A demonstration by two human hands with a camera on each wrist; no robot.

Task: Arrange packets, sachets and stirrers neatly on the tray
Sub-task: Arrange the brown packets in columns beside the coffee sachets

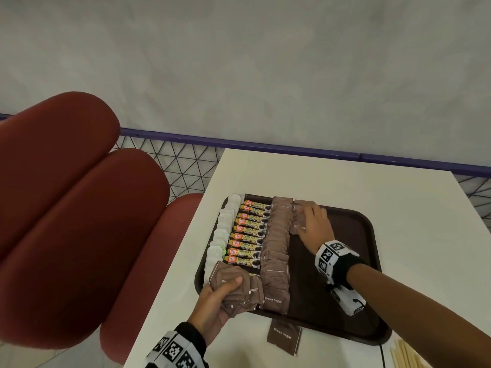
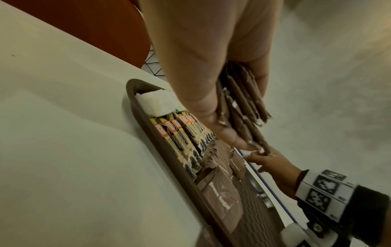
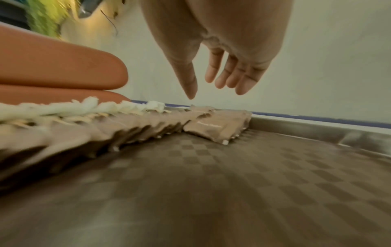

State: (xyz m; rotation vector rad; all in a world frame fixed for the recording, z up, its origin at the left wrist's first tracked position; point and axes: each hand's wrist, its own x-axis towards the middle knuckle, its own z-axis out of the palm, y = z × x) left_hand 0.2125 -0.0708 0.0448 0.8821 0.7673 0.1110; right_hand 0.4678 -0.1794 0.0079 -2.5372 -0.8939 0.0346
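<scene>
I see white tabletop [image 1: 345, 187], grey wall [image 1: 239, 62], red chairs [image 1: 79, 208] | tray [image 1: 345, 274] holds rowed sachets [image 1: 276, 245] | left hand [image 1: 212, 312] grasps sachet bundle [image 1: 233, 285] | right hand [image 1: 314, 225] flat, released, on far sachets.

Even soft light; wrist views dim, blurred, edge-warped.

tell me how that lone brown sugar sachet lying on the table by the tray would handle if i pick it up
The brown sugar sachet looks flat and thin, so probably light and a bit floppy. It lies flush on the table, so its edge may be hard to catch; sliding it first might help. It is unlikely to roll.
</scene>
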